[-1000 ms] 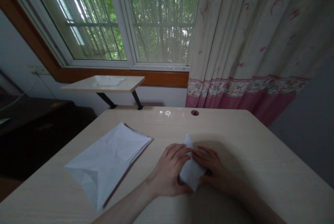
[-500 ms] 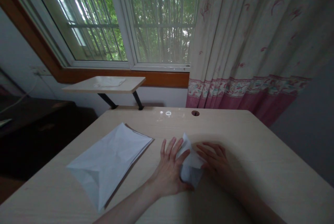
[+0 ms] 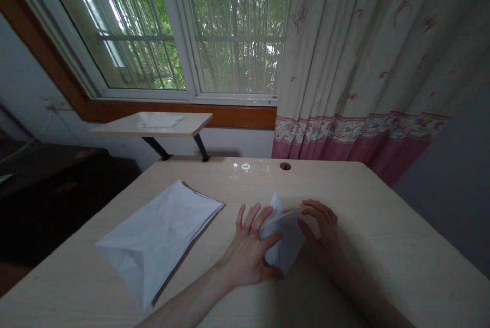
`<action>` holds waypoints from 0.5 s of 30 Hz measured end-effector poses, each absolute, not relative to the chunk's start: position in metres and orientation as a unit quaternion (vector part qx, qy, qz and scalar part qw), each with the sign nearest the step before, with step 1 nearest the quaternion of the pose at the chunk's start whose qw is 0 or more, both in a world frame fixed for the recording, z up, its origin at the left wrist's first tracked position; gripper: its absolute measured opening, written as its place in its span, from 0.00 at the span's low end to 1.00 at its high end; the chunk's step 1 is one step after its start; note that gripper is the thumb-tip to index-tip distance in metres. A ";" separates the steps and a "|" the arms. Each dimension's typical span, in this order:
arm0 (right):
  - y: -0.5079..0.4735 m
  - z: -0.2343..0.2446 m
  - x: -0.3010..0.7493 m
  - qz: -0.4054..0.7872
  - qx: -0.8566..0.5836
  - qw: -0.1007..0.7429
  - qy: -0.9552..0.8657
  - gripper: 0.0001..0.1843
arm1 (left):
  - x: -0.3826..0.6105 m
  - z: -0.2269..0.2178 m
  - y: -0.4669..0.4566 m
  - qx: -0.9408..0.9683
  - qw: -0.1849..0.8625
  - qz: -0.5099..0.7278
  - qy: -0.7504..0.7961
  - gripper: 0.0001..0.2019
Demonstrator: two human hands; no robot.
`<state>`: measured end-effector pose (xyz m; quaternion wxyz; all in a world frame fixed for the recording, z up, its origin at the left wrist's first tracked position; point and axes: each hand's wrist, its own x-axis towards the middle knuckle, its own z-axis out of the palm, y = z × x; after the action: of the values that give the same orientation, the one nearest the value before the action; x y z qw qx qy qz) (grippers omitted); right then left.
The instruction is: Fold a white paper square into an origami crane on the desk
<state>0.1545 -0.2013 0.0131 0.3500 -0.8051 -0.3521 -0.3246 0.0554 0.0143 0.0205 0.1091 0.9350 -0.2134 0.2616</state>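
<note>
A small piece of folded white paper (image 3: 290, 240) lies on the table in front of me, its pointed tip facing the window. My left hand (image 3: 254, 249) rests over its left side with fingers spread, the thumb near the lower corner. At the right edge, my right hand (image 3: 321, 226) has its thumb and fingertips around a flap, which is lifted off the layers below. A crease line runs down the paper under the flap. Part of the paper is hidden beneath my left hand.
Larger white paper sheets (image 3: 161, 238) lie stacked to the left on the wooden table (image 3: 383, 246). A raised shelf (image 3: 111, 128) at the back left carries a crumpled white sheet or tissue (image 3: 161, 119). Near the far edge is a round cable hole (image 3: 285, 166); a curtain (image 3: 344, 88) hangs behind.
My right hand has lifted the paper's right flap, baring the crease beneath. Its fingers have shifted slightly up and right. My left hand stays nearly still on the paper.
</note>
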 end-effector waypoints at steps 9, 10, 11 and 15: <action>-0.198 0.006 0.149 -0.334 -0.799 0.337 -0.369 0.12 | 0.059 0.024 0.012 0.940 0.100 0.261 -0.196 0.52; -0.198 0.004 0.149 -0.328 -0.801 0.331 -0.375 0.14 | 0.058 0.025 0.012 0.939 0.092 0.262 -0.201 0.52; -0.198 0.001 0.150 -0.320 -0.804 0.326 -0.381 0.17 | 0.058 0.026 0.012 0.939 0.082 0.263 -0.206 0.51; -0.196 -0.005 0.150 -0.292 -0.815 0.305 -0.397 0.24 | 0.056 0.029 0.014 0.935 0.043 0.266 -0.232 0.46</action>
<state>0.1498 -0.1956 -0.0046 0.3047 -0.8149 -0.3974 -0.2918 0.0558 0.0137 0.0289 0.0433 0.9349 -0.2316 0.2655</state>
